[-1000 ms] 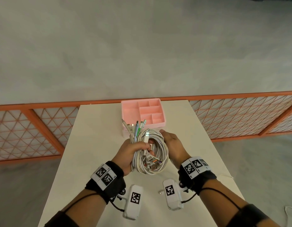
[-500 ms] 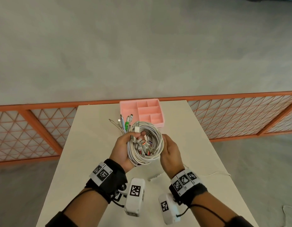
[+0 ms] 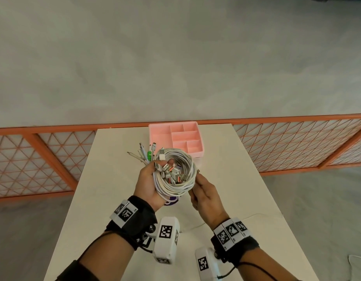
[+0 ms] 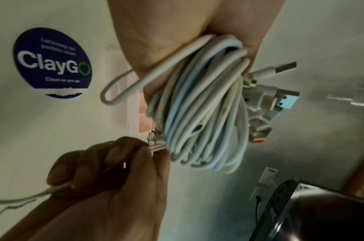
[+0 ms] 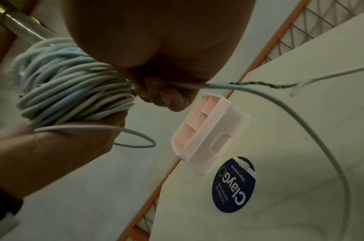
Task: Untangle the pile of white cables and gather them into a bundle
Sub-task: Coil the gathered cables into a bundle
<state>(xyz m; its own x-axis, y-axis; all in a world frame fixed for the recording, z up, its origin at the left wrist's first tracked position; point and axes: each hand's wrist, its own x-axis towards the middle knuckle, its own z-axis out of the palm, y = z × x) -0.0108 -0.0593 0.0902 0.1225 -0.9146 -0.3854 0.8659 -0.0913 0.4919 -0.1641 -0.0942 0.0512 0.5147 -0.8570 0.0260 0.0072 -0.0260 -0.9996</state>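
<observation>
Gripping the coiled white cable bundle above the desk middle, left hand has fingers curled round it, plugs sticking out toward the far edge. Right hand just beside the coil pinches one loose cable end. Pink tray at far edge; round blue sticker under the coil.

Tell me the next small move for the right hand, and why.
Probably feed the loose cable onto the coil: the left hand grips the coil, while the right hand pinches that cable's end beside it and the rest trails across the table.
</observation>
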